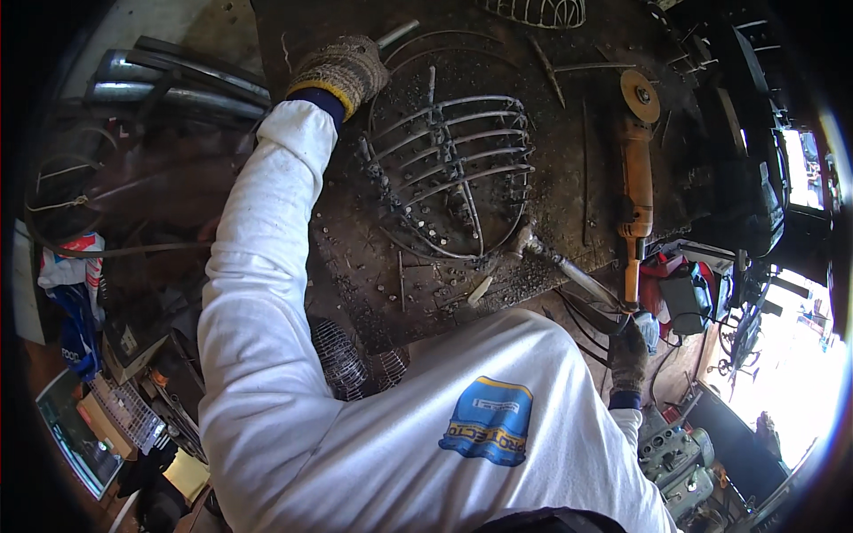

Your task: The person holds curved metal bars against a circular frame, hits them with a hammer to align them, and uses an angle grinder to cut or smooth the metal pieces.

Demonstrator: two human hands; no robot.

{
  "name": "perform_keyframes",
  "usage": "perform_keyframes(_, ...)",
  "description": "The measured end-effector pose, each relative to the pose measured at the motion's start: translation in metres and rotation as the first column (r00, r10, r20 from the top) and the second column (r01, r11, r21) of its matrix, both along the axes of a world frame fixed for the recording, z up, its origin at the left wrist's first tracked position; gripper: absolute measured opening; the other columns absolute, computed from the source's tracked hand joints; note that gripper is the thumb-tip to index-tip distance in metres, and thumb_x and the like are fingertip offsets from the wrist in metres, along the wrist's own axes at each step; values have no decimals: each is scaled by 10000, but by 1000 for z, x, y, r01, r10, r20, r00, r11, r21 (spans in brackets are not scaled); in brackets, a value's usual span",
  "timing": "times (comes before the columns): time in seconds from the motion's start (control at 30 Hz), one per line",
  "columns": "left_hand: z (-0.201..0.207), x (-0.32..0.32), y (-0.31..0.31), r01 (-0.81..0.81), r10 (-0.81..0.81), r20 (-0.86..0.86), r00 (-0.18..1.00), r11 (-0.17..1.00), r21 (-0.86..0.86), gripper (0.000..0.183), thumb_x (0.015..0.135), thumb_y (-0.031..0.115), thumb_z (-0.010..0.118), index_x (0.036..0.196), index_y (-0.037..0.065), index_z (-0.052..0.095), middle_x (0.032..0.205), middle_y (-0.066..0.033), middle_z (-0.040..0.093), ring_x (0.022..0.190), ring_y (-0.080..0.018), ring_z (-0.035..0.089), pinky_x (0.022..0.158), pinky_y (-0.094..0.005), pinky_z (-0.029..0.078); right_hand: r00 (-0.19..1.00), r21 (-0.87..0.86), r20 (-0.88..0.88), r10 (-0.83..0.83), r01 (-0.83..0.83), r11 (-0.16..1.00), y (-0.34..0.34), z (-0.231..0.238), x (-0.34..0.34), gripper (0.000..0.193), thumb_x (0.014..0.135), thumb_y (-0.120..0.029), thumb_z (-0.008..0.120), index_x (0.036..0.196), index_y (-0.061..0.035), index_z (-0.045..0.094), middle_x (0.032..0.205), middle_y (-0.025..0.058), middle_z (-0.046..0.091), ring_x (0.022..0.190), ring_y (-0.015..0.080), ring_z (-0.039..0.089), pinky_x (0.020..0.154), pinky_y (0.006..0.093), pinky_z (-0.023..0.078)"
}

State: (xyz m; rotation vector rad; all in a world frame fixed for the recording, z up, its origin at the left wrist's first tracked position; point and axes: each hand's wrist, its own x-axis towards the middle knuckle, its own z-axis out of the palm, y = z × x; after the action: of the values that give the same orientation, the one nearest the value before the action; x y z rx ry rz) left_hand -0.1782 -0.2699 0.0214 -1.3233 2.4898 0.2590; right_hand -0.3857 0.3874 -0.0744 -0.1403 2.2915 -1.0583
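My left hand [342, 73], in a brown knitted glove with a yellow cuff, is at the far left of the dark workbench [560, 209]. Its fingers are closed around a metal tube [397, 34], whose end sticks out to the right. Beside it lies a welded cage [453, 160] of curved metal rods on a round hoop. My right hand [627, 360], also gloved, is low at the right by the bench's near edge. It is closed at the handle end of a hammer [573, 271], whose head lies by the hoop; the fingers are partly hidden.
An orange angle grinder [637, 169] lies right of the cage, its disc facing up. Metal bits and thin rods [546, 71] are scattered over the bench. Another wire cage [538, 11] stands at the far edge. Metal pipes [173, 89] are stacked at the left, machine parts [680, 457] lower right.
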Motion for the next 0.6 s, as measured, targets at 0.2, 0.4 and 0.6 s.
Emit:
perform_keyframes(0.2, 3, -4, 3, -16, 11, -58, 998, 996, -84, 512, 866, 445, 579, 1273, 138, 630, 1317, -166, 601, 1246, -351, 550, 1060, -476, 430, 986, 119, -132, 106, -91, 989, -13, 5, 5, 380, 982, -112, 556, 1358, -62, 561, 1019, -26, 630, 734, 45, 513, 604, 199, 420)
perform_keyframes(0.4, -5, 31, -22, 19, -69, -232, 970, 978, -209, 503, 885, 464, 546, 1251, 131, 638, 1309, -175, 603, 1234, -352, 552, 1044, -449, 435, 998, 15, -47, 33, -33, 999, -10, -6, 7, 389, 963, -71, 550, 1351, -95, 567, 946, -51, 610, 682, 42, 500, 566, 193, 405)
perform_keyframes(0.6, -14, 38, -14, 69, -57, -277, 959, 997, 34, 431, 852, 397, 609, 1132, 80, 696, 1054, -190, 703, 1002, -345, 667, 884, -451, 511, 1000, 4, 5, -10, 10, 1000, -9, -1, 9, 383, 957, -60, 544, 1337, -96, 573, 937, -53, 599, 667, 44, 493, 553, 202, 409)
